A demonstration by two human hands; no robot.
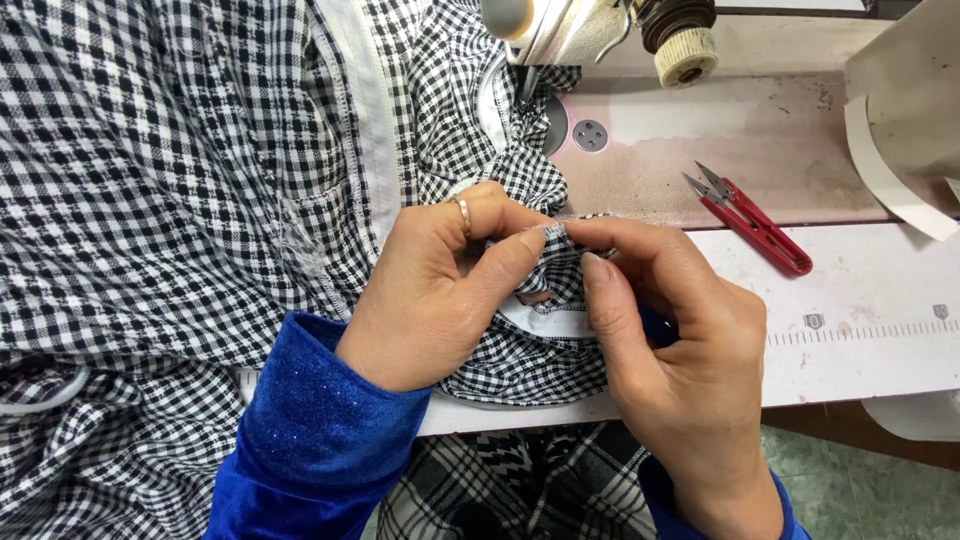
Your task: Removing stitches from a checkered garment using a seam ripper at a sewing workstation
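Between the two hands, at the front edge of the counter (880, 350), we find one black-and-white checked garment (150, 200), its gathered hem (555, 228) pinched at both ends. We note the left hand (440, 300) clamped on the hem from the left, thumb and forefinger together, one ring on a finger. We note the right hand (670, 350) clamped on the same hem from the right, forefinger laid along it and thumb pressing from below. The short pinched stretch runs left to right, level with the counter's front edge; both hands touch it, so neither is nearer. The fingertips sit just beside each other, almost touching.

Outward, the bulk of the garment spreads to the left and trails up under the presser foot (525, 85) of one sewing machine (590, 30), well apart from the pinch. We count one white facing strip (365, 130) running down the cloth. To the right, one red thread snipper (750, 220) lies on the counter, blades pointing toward the machine, nearer the right hand. Both sleeves (320, 430) are blue.
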